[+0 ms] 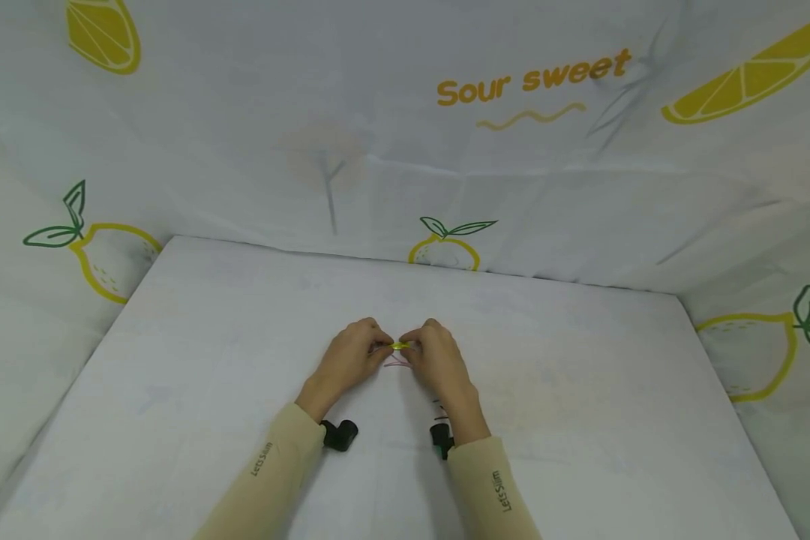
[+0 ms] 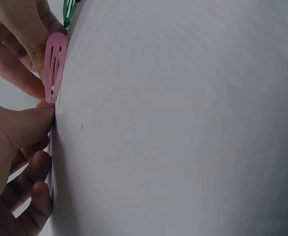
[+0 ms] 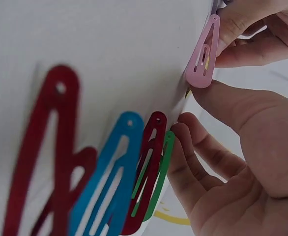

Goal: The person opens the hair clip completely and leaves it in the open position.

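In the head view my left hand (image 1: pixel 352 358) and right hand (image 1: pixel 440 361) meet over the white table, their fingertips pinching a small yellow hair clip (image 1: pixel 400 346) from either side. Just nearer lies a pink snap hair clip (image 1: pixel 397 364). Both wrist views show this pink clip (image 2: pixel 54 69) (image 3: pixel 203 59) in front of the fingertips, hiding most of the yellow one. Past the left hand (image 2: pixel 16 142) in the left wrist view, the right hand (image 2: pixel 23 42) shows above. In the right wrist view the right hand (image 3: pixel 247 157) sits below the left hand (image 3: pixel 262 32).
Beside the right hand lie a blue clip (image 3: pixel 127 142), a green clip (image 3: pixel 160 182) and dark red clips, one a blurred red clip (image 3: pixel 60 98) up close. Black wrist cameras (image 1: pixel 341 436) sit at the sleeves. Lemon-printed cloth (image 1: pixel 391 187) stands behind the white table (image 1: pixel 175 360).
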Action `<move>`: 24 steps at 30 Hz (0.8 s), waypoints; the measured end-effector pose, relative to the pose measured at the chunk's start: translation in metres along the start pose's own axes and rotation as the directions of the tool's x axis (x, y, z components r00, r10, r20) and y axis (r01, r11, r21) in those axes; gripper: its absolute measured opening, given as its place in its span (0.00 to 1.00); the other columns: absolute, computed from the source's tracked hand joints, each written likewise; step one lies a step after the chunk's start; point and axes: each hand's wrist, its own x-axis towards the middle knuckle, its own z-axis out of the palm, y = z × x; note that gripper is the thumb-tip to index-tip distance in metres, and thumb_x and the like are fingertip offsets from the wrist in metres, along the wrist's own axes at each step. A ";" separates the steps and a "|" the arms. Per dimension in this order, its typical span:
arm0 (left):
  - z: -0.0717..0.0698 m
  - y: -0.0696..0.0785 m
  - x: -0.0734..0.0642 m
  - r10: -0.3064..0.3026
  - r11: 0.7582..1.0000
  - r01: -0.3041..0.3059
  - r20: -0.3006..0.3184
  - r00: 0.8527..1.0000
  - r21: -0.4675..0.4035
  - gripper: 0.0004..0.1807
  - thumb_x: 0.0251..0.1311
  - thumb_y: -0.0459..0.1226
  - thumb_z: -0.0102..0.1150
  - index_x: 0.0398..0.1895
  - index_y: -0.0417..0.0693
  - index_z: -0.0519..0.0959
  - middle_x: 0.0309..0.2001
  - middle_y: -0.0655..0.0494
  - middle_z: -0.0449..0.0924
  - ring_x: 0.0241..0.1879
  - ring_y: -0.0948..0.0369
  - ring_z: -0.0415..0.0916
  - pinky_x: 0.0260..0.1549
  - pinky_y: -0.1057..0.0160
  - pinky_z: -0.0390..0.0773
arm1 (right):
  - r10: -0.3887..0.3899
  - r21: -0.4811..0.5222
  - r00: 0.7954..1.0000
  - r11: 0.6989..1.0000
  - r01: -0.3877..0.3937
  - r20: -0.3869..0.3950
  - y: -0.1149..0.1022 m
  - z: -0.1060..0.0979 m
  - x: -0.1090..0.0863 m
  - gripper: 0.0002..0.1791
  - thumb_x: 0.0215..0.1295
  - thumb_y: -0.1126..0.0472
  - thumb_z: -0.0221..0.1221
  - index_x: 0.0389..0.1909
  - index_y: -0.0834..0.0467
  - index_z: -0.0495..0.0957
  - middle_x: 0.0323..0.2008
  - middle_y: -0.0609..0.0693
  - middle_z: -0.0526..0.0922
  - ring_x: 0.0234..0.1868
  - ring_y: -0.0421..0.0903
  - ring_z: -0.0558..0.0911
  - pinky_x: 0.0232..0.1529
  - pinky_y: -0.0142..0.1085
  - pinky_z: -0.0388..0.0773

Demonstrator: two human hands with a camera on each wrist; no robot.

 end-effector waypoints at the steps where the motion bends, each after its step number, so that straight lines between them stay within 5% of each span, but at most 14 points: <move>1: 0.000 0.000 0.000 0.003 1.000 -0.003 -0.004 1.000 0.000 0.06 0.61 0.34 0.71 0.39 0.43 0.91 0.35 0.53 0.85 0.29 0.65 0.74 0.29 0.69 0.74 | -0.005 0.000 1.000 1.000 0.005 -0.004 0.000 0.000 0.000 0.08 0.61 0.67 0.70 0.41 0.61 0.90 0.33 0.54 0.81 0.32 0.44 0.74 0.34 0.34 0.73; 11: -0.003 0.001 0.001 0.049 0.997 -0.052 -0.051 0.997 -0.062 0.05 0.60 0.31 0.70 0.38 0.42 0.90 0.35 0.51 0.89 0.32 0.62 0.81 0.33 0.67 0.80 | -0.024 0.002 0.999 1.000 0.024 -0.039 -0.002 -0.003 -0.002 0.08 0.64 0.66 0.68 0.43 0.61 0.90 0.34 0.54 0.83 0.32 0.43 0.74 0.33 0.34 0.75; 17: -0.008 0.003 0.001 0.103 0.989 -0.112 -0.092 0.990 -0.100 0.04 0.61 0.30 0.69 0.37 0.41 0.90 0.35 0.51 0.91 0.33 0.61 0.86 0.34 0.65 0.83 | -0.022 0.033 0.998 0.999 0.024 -0.065 -0.005 -0.008 -0.006 0.08 0.64 0.67 0.68 0.43 0.61 0.89 0.37 0.56 0.86 0.37 0.48 0.83 0.38 0.39 0.82; 24: -0.013 0.006 -0.002 0.116 0.982 -0.132 -0.116 0.986 -0.136 0.05 0.61 0.29 0.68 0.39 0.40 0.89 0.37 0.50 0.91 0.35 0.60 0.87 0.36 0.64 0.85 | -0.091 0.135 0.986 0.985 0.110 -0.137 -0.004 -0.011 -0.010 0.07 0.62 0.70 0.68 0.41 0.66 0.88 0.36 0.58 0.90 0.36 0.49 0.88 0.39 0.39 0.87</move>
